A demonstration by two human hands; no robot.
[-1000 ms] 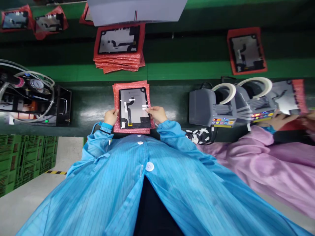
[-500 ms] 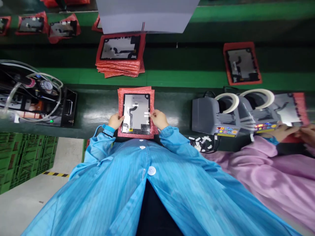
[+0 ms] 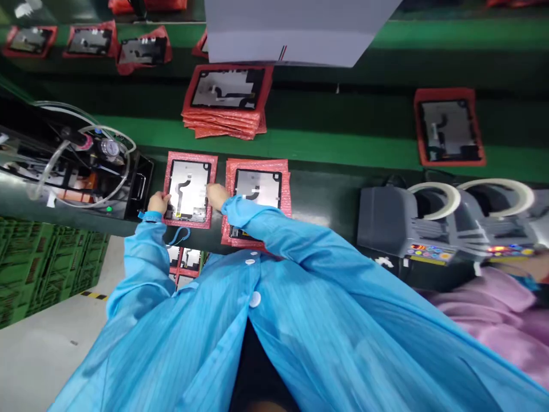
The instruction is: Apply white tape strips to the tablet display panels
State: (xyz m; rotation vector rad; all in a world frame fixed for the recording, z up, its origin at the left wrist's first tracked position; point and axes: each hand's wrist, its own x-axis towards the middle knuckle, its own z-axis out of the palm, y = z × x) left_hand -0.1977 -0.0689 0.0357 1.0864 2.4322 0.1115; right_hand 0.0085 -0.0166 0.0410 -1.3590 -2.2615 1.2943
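Observation:
A tablet screen panel (image 3: pixel 197 178), back side up with a dark flex cable on it, lies on a red bubble-wrap bag (image 3: pixel 191 224) at the left of the bench. My left hand (image 3: pixel 158 203) pinches the left edge of panel and bag near the lower corner. At the right edge my right hand (image 3: pixel 217 195) has its fingers closed on the same piece. Beside it, a second screen panel (image 3: pixel 266 186) tops a small pile of red bubble wrap (image 3: pixel 286 200), partly covered by my right sleeve.
A taller stack of wrapped panels (image 3: pixel 227 123) stands behind. To the left is a machine with hoses and a gauge (image 3: pixel 110 148). Tape dispensers (image 3: pixel 384 220) stand right, beside a co-worker's pink sleeve (image 3: pixel 493 303). A grey box (image 3: pixel 295 31) overhangs the back. Green crates (image 3: pixel 51 269) stand lower left.
Both hands have moved left, carrying the top panel with its red bag off the pile. Another panel now shows on the pile. The view has shifted left.

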